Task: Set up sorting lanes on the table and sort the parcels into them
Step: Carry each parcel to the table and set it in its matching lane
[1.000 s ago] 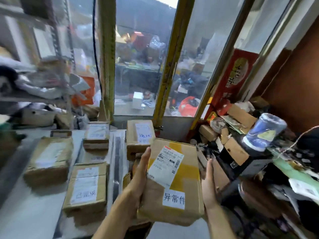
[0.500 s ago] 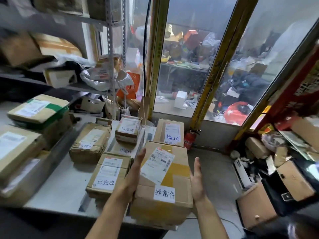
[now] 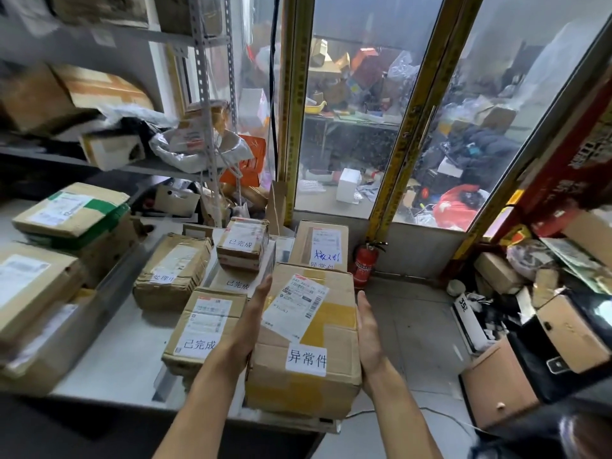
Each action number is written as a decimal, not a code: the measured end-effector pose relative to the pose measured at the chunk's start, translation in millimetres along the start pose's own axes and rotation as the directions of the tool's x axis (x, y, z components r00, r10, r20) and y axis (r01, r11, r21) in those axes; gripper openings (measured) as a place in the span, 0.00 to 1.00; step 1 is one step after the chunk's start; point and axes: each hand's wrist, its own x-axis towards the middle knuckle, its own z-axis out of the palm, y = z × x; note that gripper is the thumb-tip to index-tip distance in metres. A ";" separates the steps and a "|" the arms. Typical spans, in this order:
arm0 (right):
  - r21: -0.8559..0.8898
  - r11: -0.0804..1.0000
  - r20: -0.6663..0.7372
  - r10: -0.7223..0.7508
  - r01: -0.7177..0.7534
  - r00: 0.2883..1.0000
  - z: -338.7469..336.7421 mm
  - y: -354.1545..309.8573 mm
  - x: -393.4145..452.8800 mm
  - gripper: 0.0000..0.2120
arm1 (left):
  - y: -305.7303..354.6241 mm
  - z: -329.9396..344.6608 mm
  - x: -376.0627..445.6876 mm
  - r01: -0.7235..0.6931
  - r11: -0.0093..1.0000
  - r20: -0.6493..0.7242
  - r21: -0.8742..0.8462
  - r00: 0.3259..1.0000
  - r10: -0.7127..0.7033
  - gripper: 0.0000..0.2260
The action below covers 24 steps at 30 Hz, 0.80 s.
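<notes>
A large cardboard parcel point(image 3: 308, 342) with a white shipping label and a "异常件" sticker sits at the right front corner of the grey table point(image 3: 109, 352). My left hand point(image 3: 251, 326) lies flat against its left side and my right hand point(image 3: 367, 332) flat against its right side, fingers straight. Behind it stands another parcel point(image 3: 323, 243) with blue handwriting. To the left are two "已完成" parcels point(image 3: 202, 326) point(image 3: 243, 241); the smaller one rests on a flat parcel. A taped parcel point(image 3: 172, 266) lies further left.
More boxes point(image 3: 73, 210) point(image 3: 29, 286) are stacked at the table's left end under a metal shelf rack point(image 3: 205, 94). A red fire extinguisher point(image 3: 366, 260) stands by the glass door. Boxes and clutter point(image 3: 530, 326) cover the floor on the right.
The view has swung left and the table's left end has come into sight. The parcel has moved with both hands over the table's right front corner. Both hands stay on its sides.
</notes>
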 end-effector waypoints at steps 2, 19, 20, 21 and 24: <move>-0.037 0.999 0.047 0.018 -0.016 0.999 -6.0 7.6 8.6 0.33 | 11.7 9.4 -11.9 0.018 0.999 0.002 0.028 1.000 -0.018 0.22; 0.032 0.999 0.057 0.018 -0.020 0.998 -27.6 12.1 15.7 0.36 | 7.2 16.0 -4.4 -0.011 0.994 0.055 0.108 0.998 0.005 0.32; 0.030 0.999 0.061 0.014 -0.016 0.998 -25.6 10.6 14.1 0.35 | 6.4 15.6 -2.8 -0.013 0.994 0.044 0.112 0.999 0.009 0.33; 0.029 1.000 0.071 0.010 -0.012 0.997 -24.6 10.0 14.2 0.35 | 5.6 14.8 -0.5 -0.007 0.994 0.036 0.112 0.999 0.003 0.34; 0.004 1.000 0.082 -0.002 0.002 0.997 -18.7 10.1 16.5 0.34 | 4.7 13.5 1.5 0.026 0.995 -0.019 0.101 1.000 -0.024 0.21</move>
